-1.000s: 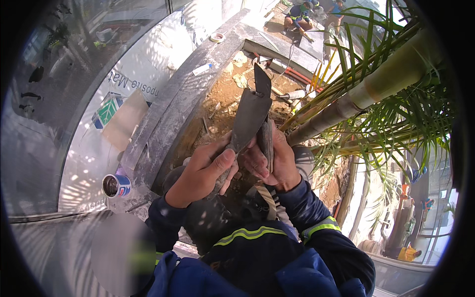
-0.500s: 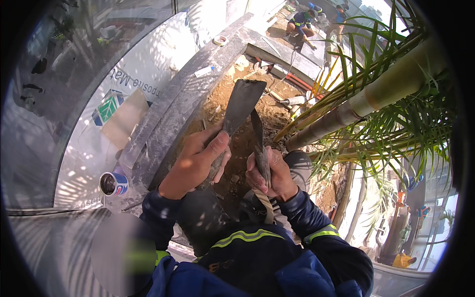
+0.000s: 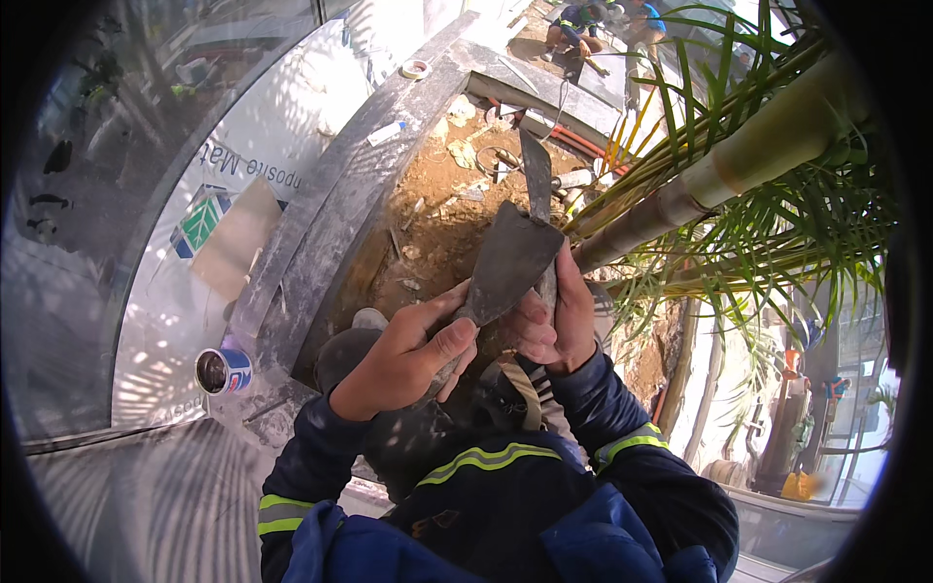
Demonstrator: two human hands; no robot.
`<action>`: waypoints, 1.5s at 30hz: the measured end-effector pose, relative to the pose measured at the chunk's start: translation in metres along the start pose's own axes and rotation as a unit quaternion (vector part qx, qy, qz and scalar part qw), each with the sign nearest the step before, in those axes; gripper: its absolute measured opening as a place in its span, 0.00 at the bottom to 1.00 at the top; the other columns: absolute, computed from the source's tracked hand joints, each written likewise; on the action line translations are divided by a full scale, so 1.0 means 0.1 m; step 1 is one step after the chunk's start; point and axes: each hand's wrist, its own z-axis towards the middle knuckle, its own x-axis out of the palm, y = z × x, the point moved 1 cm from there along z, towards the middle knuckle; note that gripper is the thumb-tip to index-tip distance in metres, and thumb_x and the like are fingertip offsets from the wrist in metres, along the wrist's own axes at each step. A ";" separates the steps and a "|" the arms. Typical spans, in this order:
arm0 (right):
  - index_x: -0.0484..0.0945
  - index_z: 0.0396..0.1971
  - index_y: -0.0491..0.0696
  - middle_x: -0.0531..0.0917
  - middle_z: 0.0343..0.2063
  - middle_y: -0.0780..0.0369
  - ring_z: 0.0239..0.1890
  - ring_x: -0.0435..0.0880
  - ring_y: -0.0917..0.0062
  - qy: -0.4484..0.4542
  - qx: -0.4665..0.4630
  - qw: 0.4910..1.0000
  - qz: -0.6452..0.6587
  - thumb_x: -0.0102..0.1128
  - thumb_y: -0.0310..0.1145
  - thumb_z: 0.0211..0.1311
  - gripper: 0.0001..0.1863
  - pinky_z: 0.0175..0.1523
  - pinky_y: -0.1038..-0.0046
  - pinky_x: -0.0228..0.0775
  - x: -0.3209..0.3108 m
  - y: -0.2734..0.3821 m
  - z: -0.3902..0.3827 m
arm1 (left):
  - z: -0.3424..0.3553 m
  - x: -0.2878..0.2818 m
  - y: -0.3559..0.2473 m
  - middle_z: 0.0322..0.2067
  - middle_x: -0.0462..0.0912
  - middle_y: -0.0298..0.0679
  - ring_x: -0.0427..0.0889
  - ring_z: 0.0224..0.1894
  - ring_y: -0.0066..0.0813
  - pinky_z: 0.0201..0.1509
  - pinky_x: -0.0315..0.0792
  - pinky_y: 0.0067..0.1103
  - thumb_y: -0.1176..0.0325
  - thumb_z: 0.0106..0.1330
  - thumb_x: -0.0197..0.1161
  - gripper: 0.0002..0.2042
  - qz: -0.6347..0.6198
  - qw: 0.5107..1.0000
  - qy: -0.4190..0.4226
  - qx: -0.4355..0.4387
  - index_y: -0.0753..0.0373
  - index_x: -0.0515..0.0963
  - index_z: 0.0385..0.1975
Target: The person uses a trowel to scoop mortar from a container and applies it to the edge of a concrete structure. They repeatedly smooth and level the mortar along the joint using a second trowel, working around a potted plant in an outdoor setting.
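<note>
My left hand (image 3: 406, 352) is closed round the handle of a wide putty knife (image 3: 512, 260), its grey blade pointing up and to the right. My right hand (image 3: 569, 325) grips a narrower putty knife (image 3: 535, 170), whose dark blade stands nearly upright. The wide blade lies in front of the narrow one's lower part, and their edges cross close together. I cannot tell whether the two blades touch. Part of the right hand's fingers is hidden behind the wide blade. A beige strap (image 3: 523, 394) hangs below my right hand.
A dusty grey ledge (image 3: 335, 185) curves round bare soil (image 3: 413, 243), with a tape roll (image 3: 415, 69) on it. An open can (image 3: 224, 371) stands at left. A thick palm trunk (image 3: 719, 185) leans in close from the right. A co-worker (image 3: 575, 29) crouches far ahead.
My right hand has turned its putty knife more upright and raised it. The wide blade in my left hand has come down and right, now in front of the narrow one.
</note>
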 end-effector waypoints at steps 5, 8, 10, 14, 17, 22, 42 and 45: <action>0.71 0.50 0.37 0.74 0.18 0.61 0.11 0.69 0.79 0.044 0.066 0.986 -0.148 0.32 0.61 0.81 0.36 0.14 0.75 0.62 -0.08 -0.26 -0.19 | -0.01 -0.21 -0.16 0.27 0.79 0.37 0.75 0.19 0.21 0.26 0.68 0.18 0.48 0.81 0.49 0.33 -0.001 0.998 -0.069 -0.009 0.72 0.63 0.72; 0.72 0.47 0.39 0.76 0.18 0.61 0.09 0.68 0.79 0.013 0.040 0.999 0.028 0.32 0.60 0.81 0.35 0.13 0.76 0.62 0.00 -0.13 -0.10 | -0.04 -0.09 -0.05 0.27 0.79 0.37 0.75 0.18 0.21 0.26 0.68 0.18 0.48 0.81 0.49 0.32 0.031 0.999 0.008 0.001 0.71 0.63 0.72; 0.72 0.46 0.40 0.75 0.17 0.62 0.09 0.67 0.79 0.089 0.055 0.994 0.041 0.32 0.60 0.81 0.34 0.12 0.76 0.61 -0.04 -0.12 0.01 | -0.04 -0.02 -0.03 0.26 0.76 0.36 0.74 0.20 0.20 0.25 0.69 0.18 0.52 0.82 0.49 0.31 0.016 1.000 0.017 -0.006 0.71 0.62 0.73; 0.72 0.44 0.41 0.76 0.17 0.61 0.08 0.67 0.78 0.025 0.058 0.996 -0.068 0.37 0.58 0.81 0.31 0.12 0.76 0.59 -0.03 -0.27 -0.18 | -0.05 -0.18 -0.12 0.27 0.77 0.36 0.75 0.23 0.19 0.25 0.70 0.18 0.54 0.81 0.52 0.30 0.011 1.000 -0.015 0.015 0.71 0.62 0.73; 0.72 0.45 0.40 0.76 0.18 0.59 0.08 0.67 0.77 0.029 0.138 0.966 -0.218 0.39 0.57 0.81 0.30 0.13 0.76 0.59 -0.07 -0.27 -0.27 | -0.04 -0.31 -0.15 0.30 0.80 0.37 0.77 0.25 0.21 0.28 0.72 0.19 0.55 0.80 0.56 0.30 -0.050 0.996 -0.071 0.012 0.73 0.63 0.71; 0.71 0.51 0.39 0.79 0.29 0.57 0.23 0.78 0.77 -0.085 -0.142 0.953 -0.255 0.46 0.53 0.80 0.27 0.27 0.75 0.71 -0.01 -0.03 -0.10 | -0.08 -0.49 -0.02 0.31 0.83 0.44 0.80 0.26 0.24 0.34 0.74 0.22 0.61 0.74 0.63 0.30 0.303 0.916 -0.249 0.089 0.80 0.66 0.66; 0.79 0.57 0.38 0.80 0.31 0.58 0.32 0.78 0.74 -0.165 -0.211 0.646 -0.715 0.71 0.30 0.63 0.24 0.40 0.74 0.70 0.19 0.00 -0.06 | -0.12 -0.24 -0.03 0.44 0.83 0.65 0.86 0.47 0.60 0.49 0.78 0.35 0.73 0.67 0.68 0.26 0.416 0.850 -0.274 0.169 0.82 0.69 0.61; 0.80 0.57 0.38 0.80 0.31 0.58 0.32 0.77 0.73 -0.142 -0.220 0.627 -0.733 0.71 0.29 0.62 0.24 0.40 0.73 0.70 0.35 -0.02 -0.01 | -0.13 -0.24 -0.07 0.46 0.83 0.66 0.86 0.47 0.60 0.49 0.79 0.36 0.73 0.67 0.68 0.27 0.480 0.813 -0.247 0.219 0.81 0.69 0.62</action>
